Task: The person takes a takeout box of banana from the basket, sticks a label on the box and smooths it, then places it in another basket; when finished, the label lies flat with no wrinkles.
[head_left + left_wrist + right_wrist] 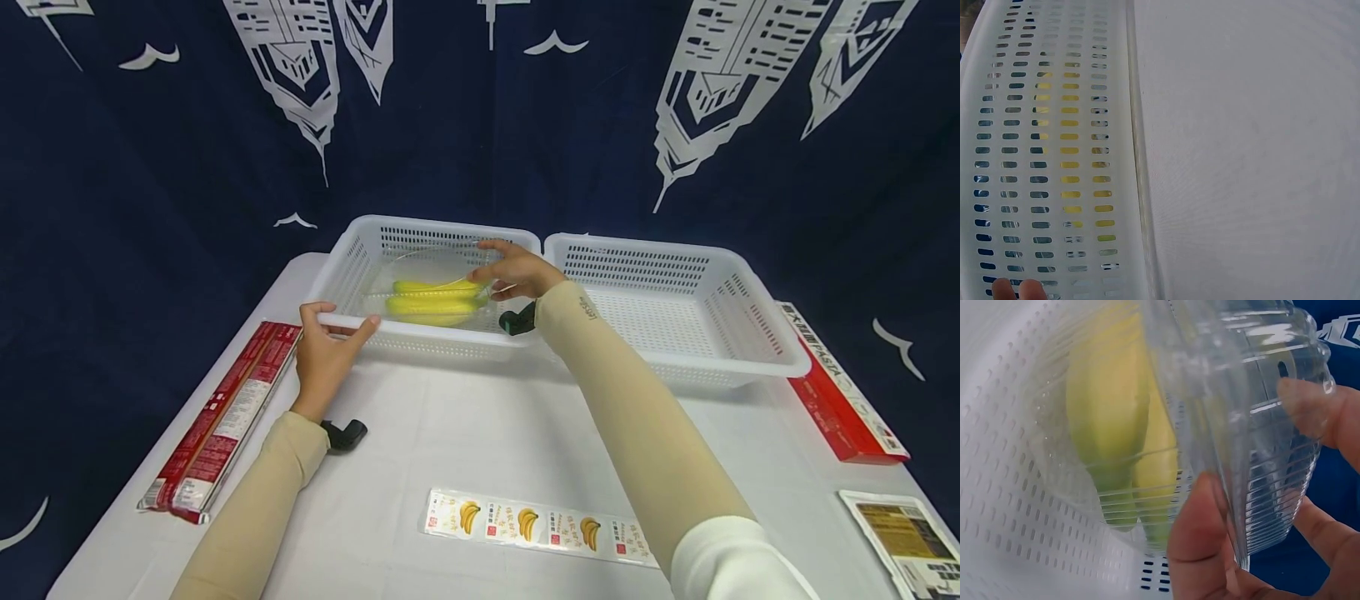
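Two yellow bananas [431, 306] with greenish ends lie in a clear plastic clamshell box [1266, 437] inside the left white basket [442, 337]. My right hand [521, 271] reaches over this basket and pinches the box's clear lid, thumb on one side and fingers on the other. In the right wrist view the lid stands raised beside the bananas [1110, 400]. My left hand [324, 362] holds the basket's near left corner, thumb on the front rim. Two of its fingertips [1019, 289] show against the perforated wall in the left wrist view.
A second white basket [675, 367] adjoins on the right. A long red packet [225, 417] lies at the left edge, a red pasta box [847, 400] at the right edge. A strip of banana stickers [525, 527] lies in front; a flat pouch [907, 542] sits at the lower right.
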